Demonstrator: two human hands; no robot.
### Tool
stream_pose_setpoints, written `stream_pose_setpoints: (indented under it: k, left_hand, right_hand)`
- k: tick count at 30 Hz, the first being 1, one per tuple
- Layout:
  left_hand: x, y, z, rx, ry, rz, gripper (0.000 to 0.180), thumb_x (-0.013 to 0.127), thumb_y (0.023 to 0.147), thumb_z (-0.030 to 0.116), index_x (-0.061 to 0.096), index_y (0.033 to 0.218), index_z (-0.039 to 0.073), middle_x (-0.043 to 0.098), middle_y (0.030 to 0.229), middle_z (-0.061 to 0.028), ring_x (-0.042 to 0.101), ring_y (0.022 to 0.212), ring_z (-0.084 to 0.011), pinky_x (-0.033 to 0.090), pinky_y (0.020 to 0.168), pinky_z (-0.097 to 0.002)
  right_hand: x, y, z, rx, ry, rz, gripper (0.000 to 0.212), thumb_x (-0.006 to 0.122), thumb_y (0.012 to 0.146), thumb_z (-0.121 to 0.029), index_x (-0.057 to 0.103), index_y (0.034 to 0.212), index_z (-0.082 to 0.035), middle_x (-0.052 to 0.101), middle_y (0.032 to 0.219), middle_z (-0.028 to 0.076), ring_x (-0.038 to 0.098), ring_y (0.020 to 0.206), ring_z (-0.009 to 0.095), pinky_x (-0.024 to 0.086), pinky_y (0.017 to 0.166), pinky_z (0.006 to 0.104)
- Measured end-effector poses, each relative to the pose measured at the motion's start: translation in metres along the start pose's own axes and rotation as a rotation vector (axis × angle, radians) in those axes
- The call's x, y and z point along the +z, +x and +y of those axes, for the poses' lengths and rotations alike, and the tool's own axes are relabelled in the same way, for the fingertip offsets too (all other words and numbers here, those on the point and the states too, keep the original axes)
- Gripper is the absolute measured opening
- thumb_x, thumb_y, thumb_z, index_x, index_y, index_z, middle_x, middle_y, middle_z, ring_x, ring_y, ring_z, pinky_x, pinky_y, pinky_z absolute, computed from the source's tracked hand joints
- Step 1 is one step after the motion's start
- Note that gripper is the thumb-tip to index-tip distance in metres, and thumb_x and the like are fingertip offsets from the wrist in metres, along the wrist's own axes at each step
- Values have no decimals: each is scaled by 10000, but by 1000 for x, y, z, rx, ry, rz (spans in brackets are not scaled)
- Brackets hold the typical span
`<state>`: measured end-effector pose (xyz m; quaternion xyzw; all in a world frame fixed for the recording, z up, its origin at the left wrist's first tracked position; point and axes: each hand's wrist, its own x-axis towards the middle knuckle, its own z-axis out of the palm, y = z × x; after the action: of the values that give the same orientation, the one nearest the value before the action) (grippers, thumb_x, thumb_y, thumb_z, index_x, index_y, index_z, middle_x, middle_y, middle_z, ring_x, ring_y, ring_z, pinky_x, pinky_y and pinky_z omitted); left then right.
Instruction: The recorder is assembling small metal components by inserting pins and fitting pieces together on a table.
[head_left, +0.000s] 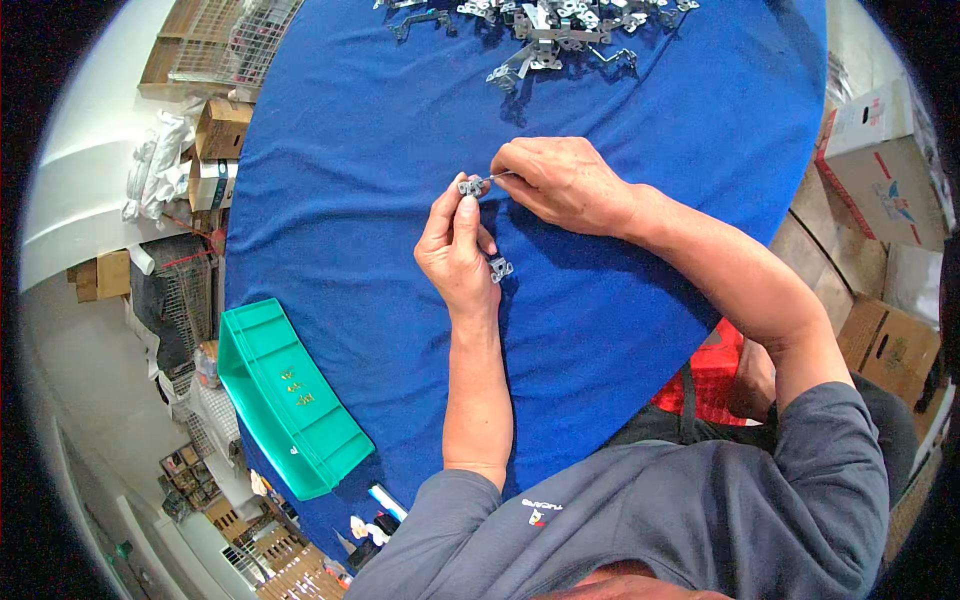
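Observation:
My left hand [462,262] is closed around a grey metal bracket [472,188], which pokes out above the thumb and index finger. Below the same hand, by the wrist, a similar metal end [500,269] shows; whether it belongs to the same bracket is hidden by the palm. My right hand [565,182] comes in from the right with its fingers pinched together. A thin, light sliver [500,175] runs from those fingertips to the bracket's upper end, too small to name. Both hands are above the blue cloth [340,180].
Several loose metal brackets [560,25] lie piled at the table's far edge. A green plastic bin [335,430] with several small brass-coloured pieces [292,380] stands at the left. Cardboard boxes [885,165] flank the table on the right; wire racks [215,45] stand at the far left.

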<state>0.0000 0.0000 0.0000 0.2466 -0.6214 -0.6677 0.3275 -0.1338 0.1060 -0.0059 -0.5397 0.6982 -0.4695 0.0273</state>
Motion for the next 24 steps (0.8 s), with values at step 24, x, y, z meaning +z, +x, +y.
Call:
stream_pose_setpoints:
  k: [24]
  left_hand:
    - [4,-3,3,-25,1,49,241,632,877,-9,674,1114,-28,712,1003,-107,517,546,-42,372,432,-177]
  right_hand:
    - [-3,1,-6,31,-24,-51,183,558,927,-224,531,918,-43,618,814,147,632,786,361,489,647,468]
